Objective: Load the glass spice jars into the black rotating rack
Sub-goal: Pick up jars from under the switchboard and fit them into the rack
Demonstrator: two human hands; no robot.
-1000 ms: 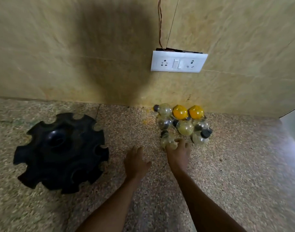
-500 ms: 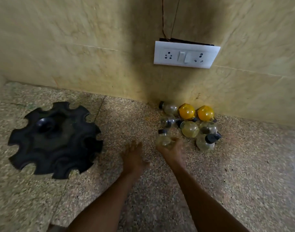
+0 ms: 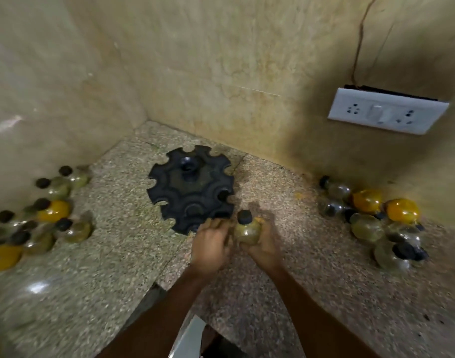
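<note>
Head view: right hand (image 3: 263,248) wrapped around a black-capped glass jar (image 3: 247,229), held upright just beside the black rack (image 3: 191,193) on the speckled worktop (image 3: 285,293). Left hand (image 3: 210,246) loosely curled, empty, near the jar. More jars (image 3: 371,218) clustered right.

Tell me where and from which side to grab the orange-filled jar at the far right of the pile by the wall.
Grip the orange-filled jar around its round belly, coming down from above and the counter's open front side. It lies on its side near the wall, neighbours crowd its left, and its cap is not clearly visible.
</note>
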